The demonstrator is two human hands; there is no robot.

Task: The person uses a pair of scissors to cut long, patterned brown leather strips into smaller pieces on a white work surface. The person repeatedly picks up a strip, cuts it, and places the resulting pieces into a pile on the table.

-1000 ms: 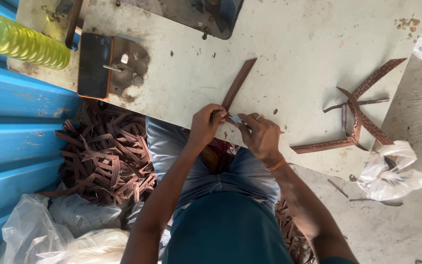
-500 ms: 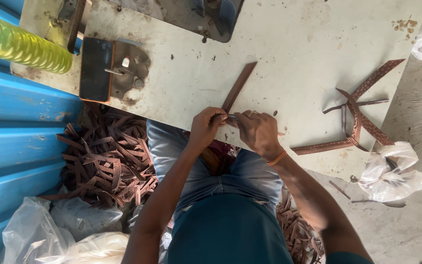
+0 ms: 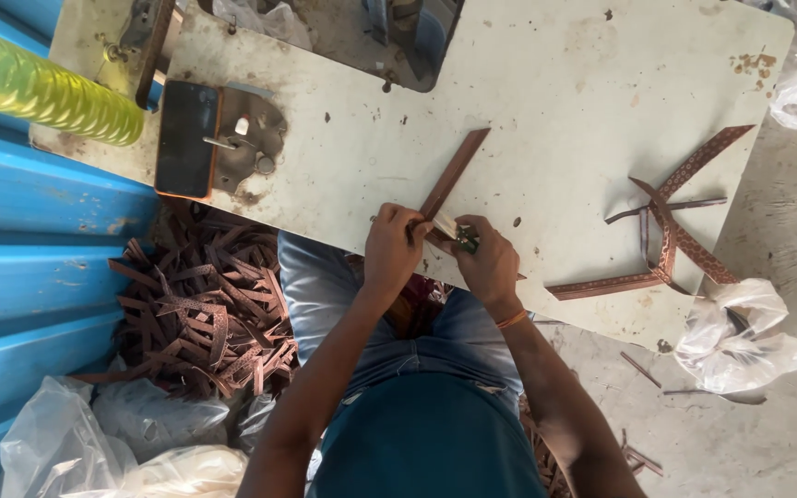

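The brown strap (image 3: 452, 175) lies on the pale table (image 3: 555, 83), its near end at the table's front edge, pinched under my left hand (image 3: 391, 249), whose fingers are curled shut on it. Just right of that end, my right hand (image 3: 486, 263) is closed around a small tool (image 3: 458, 238); I cannot tell what kind. With fingertips this close to the tool, I judge a slip could nick them or mar the strap. Further right on the table lie loose strap pieces (image 3: 666, 231); at its far left corner sits a dark block (image 3: 186, 138).

Bare forearms; teal shirt (image 3: 426, 443); blue jeans (image 3: 325, 286); thin orange band (image 3: 512, 319) at right wrist.
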